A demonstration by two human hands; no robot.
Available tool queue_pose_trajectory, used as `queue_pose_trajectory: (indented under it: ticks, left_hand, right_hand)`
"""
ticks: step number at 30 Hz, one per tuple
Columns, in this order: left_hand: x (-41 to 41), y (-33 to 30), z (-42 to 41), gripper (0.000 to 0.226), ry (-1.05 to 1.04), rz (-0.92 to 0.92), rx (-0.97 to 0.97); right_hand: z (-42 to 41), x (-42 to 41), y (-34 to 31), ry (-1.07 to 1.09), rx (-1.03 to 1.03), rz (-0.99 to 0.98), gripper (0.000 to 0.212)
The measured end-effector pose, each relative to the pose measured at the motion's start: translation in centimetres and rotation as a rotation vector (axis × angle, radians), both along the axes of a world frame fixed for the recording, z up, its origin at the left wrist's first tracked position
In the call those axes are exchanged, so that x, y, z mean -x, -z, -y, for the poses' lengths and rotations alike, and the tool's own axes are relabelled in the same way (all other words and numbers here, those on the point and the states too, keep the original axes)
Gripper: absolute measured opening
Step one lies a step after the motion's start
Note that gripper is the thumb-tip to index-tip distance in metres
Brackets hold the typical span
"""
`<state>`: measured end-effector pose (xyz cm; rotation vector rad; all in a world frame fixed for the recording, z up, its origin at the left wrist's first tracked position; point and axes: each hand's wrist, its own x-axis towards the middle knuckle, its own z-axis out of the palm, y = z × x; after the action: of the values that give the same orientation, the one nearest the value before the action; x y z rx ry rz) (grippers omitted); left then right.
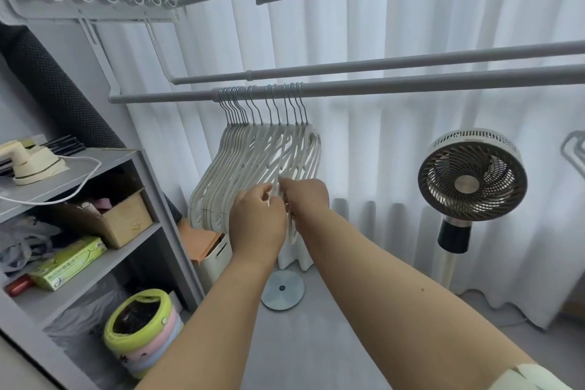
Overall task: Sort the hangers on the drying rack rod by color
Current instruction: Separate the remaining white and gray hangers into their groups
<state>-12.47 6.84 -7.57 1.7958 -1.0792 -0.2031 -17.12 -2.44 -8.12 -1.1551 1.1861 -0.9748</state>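
Observation:
Several pale cream hangers (pixel 253 165) with grey metal hooks hang bunched together on the front grey rod (pixel 411 87) of the drying rack. They all look the same light colour. My left hand (pixel 256 222) is closed on the lower edges of the hangers near the middle of the bunch. Just right of it, my right hand (pixel 305 196) pinches the bottom of the rightmost hangers. The two hands almost touch. My fingertips are hidden behind the hangers.
A second rod (pixel 380 65) runs behind the first. A grey shelf unit (pixel 95 250) with boxes stands at left. A white bin (pixel 215 260) sits below the hangers. A standing fan (pixel 471 180) is at right, before white curtains.

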Motion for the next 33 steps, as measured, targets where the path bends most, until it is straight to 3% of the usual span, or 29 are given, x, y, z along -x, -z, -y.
queue_pose_trajectory:
  ticks: [5,8,14,17,23,33]
  left_hand:
    - [2.0,-0.9,-0.2,0.033,-0.011,0.024,0.118]
    - [3.3,-1.7,-0.1,0.034,0.033,-0.002,0.092]
    - [6.4,-1.8,1.3,0.03,0.159,-0.244,-0.043]
    - [7.9,-1.8,1.9,0.037,0.205,-0.347,-0.038]
    - [11.2,-1.7,2.1,0.038,0.241,-0.322,-0.005]
    - [18.0,-1.2,2.1,0.046,0.394,-0.294,0.005]
  right_hand:
    - [-0.8,2.5,-1.0,0.009,0.055,-0.029,0.03]
    - [-1.2,4.1,-1.3,0.023,0.068,-0.017,0.029]
    - [-1.8,7.2,-1.4,0.062,0.063,0.047,0.041]
    - [-1.9,9.0,-1.5,0.104,0.065,0.094,0.034]
    - [-2.8,13.5,-1.3,0.128,0.046,0.222,0.011]
    - [-3.7,21.7,-1.2,0.27,0.094,0.327,0.034]
